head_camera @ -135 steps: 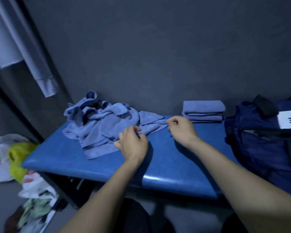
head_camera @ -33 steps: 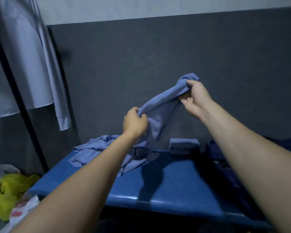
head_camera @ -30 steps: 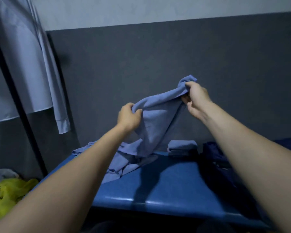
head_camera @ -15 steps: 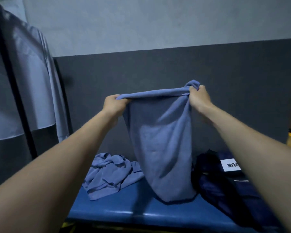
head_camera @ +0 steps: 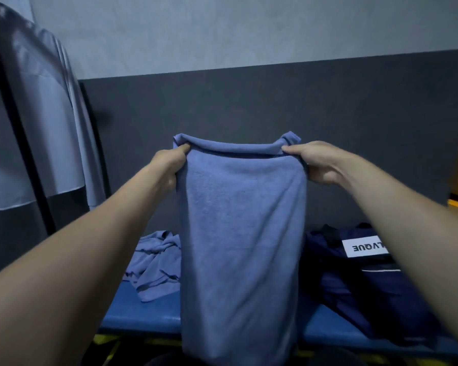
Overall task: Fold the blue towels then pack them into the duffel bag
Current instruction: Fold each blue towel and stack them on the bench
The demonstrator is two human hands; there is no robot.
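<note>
A blue towel (head_camera: 241,233) hangs spread out in the air in front of me, over the blue padded bench (head_camera: 140,317). My left hand (head_camera: 169,163) grips its top left corner and my right hand (head_camera: 312,162) grips its top right corner. The towel's lower edge drops past the bench's front edge. A crumpled heap of blue towels (head_camera: 156,265) lies on the bench at the left. The dark navy duffel bag (head_camera: 368,286), with a white label, sits on the bench at the right. The hanging towel hides the stack of folded towels.
A dark grey wall panel (head_camera: 249,107) stands close behind the bench. Pale fabric (head_camera: 45,114) hangs on a dark rack at the left. Yellow-and-black markings (head_camera: 111,342) show on the floor under the bench.
Since a second ago the towel has been lifted off the pile and pulled out flat. My hands have moved apart to its top corners, and the towel now hangs lower and closer to me.
</note>
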